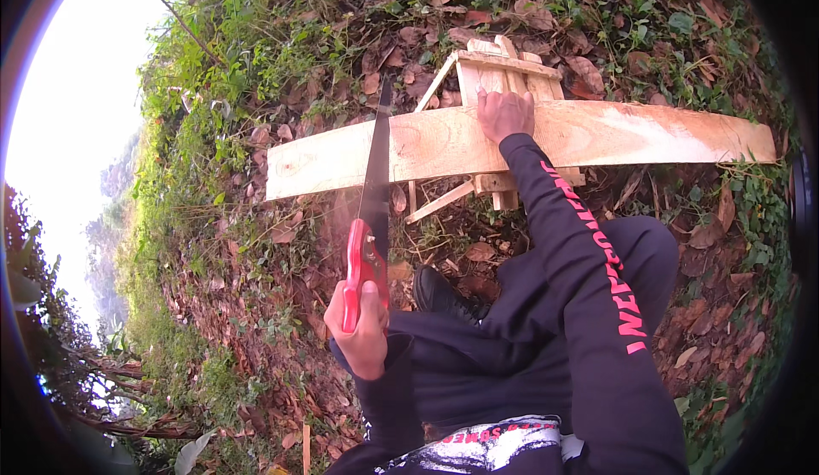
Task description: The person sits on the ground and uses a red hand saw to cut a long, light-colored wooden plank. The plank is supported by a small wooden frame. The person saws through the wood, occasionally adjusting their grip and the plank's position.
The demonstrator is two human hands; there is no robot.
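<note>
My left hand is wrapped around the red handle of a handsaw. Its long dark blade points away from me and crosses the left part of a long pale wooden board; whether the teeth have cut into the wood cannot be made out. The board lies crosswise over a low wooden stool or stand, whose slats and legs stick out beyond both long edges. With fingers curled, my right hand presses on the board near its far edge, right of the blade.
Brown dry leaves and green plants cover the ground. My dark shoe and bent leg are close to the stand's near side. At lower left lies a thin wood strip. The ground seems to drop away at far left.
</note>
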